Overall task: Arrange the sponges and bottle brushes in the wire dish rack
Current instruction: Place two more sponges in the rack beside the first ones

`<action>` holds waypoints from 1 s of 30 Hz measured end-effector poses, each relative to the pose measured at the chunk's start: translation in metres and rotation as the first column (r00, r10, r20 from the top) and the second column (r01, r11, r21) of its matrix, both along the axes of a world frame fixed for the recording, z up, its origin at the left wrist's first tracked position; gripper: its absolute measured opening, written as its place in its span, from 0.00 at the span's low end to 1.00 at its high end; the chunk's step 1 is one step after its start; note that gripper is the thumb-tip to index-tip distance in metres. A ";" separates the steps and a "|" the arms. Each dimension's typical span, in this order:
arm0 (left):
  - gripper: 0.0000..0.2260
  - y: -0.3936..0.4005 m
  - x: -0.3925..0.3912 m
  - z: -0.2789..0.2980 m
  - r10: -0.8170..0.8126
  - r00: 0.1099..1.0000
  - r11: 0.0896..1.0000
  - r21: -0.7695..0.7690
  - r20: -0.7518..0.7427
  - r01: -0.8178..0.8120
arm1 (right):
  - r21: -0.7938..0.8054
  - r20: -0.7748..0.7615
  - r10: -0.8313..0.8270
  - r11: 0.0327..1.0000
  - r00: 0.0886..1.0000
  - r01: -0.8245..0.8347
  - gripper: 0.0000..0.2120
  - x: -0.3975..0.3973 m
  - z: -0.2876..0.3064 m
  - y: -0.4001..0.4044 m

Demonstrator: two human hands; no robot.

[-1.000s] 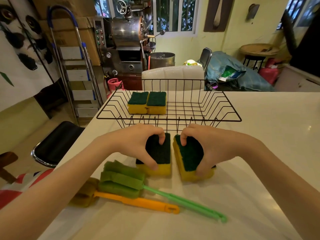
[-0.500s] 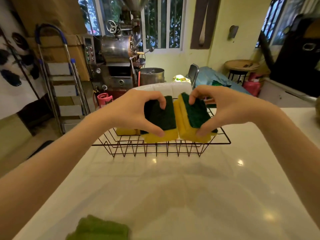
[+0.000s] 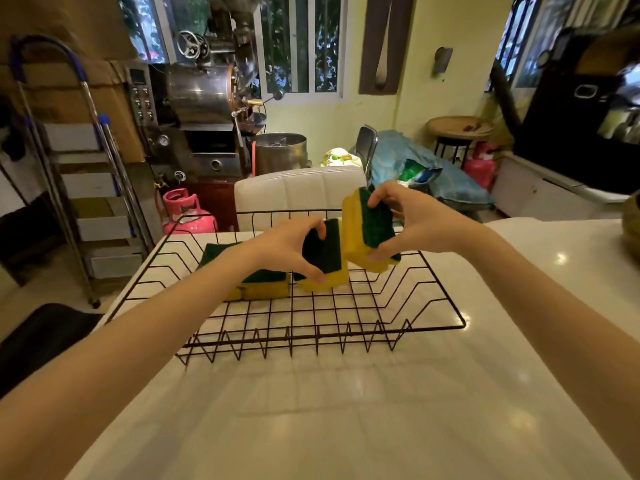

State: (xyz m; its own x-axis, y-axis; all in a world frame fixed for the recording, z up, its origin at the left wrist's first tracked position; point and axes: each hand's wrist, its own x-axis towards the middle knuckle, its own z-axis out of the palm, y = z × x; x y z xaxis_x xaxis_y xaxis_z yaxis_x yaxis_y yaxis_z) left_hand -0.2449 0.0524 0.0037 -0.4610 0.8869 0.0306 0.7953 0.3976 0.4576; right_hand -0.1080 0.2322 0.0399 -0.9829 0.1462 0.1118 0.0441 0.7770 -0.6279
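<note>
A black wire dish rack (image 3: 322,336) stands on the white table. Two yellow sponges with green tops (image 3: 266,284) lie side by side inside it at the back left, partly hidden by my left arm. My left hand (image 3: 287,249) grips a third yellow-and-green sponge (image 3: 325,258) low in the rack, just right of those two. My right hand (image 3: 415,220) holds a fourth sponge (image 3: 367,233) tilted above the rack's back right part. The bottle brushes are out of view.
The white table (image 3: 346,410) stretches toward me. A white padded chair back (image 3: 294,188) stands behind the rack. A pink gas cylinder (image 3: 183,213), a step ladder (image 3: 86,174) and a metal machine (image 3: 204,98) fill the far left.
Both hands lifted the two sponges off the table and carried them forward over the rack. The left one has come down beside the two inside. The brushes have dropped out of view.
</note>
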 end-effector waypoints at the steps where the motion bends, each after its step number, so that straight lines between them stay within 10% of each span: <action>1: 0.25 0.003 -0.004 -0.004 -0.001 1.000 1.000 -0.020 0.014 0.002 | 0.003 0.008 0.002 1.000 1.000 -0.002 0.34 -0.005 -0.004 0.003; 30: 0.24 0.016 -0.015 -0.006 -0.022 0.997 0.954 -0.299 -0.080 -0.002 | 0.363 0.391 0.001 0.919 0.920 -0.155 0.37 -0.061 -0.037 -0.007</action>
